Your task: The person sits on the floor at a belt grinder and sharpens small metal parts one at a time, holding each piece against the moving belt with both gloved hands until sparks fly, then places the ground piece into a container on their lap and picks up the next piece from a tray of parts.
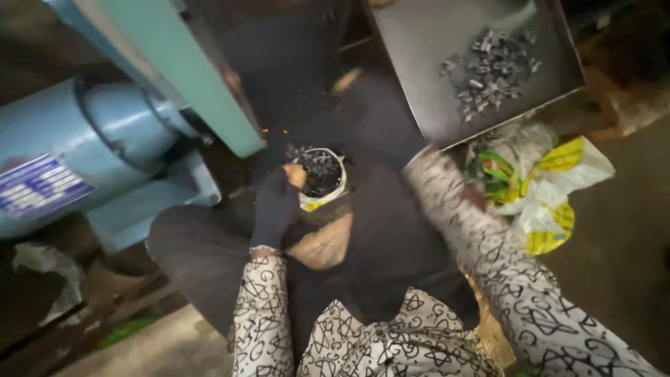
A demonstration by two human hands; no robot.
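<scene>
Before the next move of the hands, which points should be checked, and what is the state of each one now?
1. Left hand gloved: ok, dark glove on.
2. Left hand at the small container of dark metal pieces: ok, at its rim.
3. Right hand position: cannot tell, the patterned sleeve is blurred and the hand is hidden.
4. Metal tray holds its pile of metal pieces: ok.
5. Sparks near the blue-green machine: not ok, orange specks show beside the container.
</scene>
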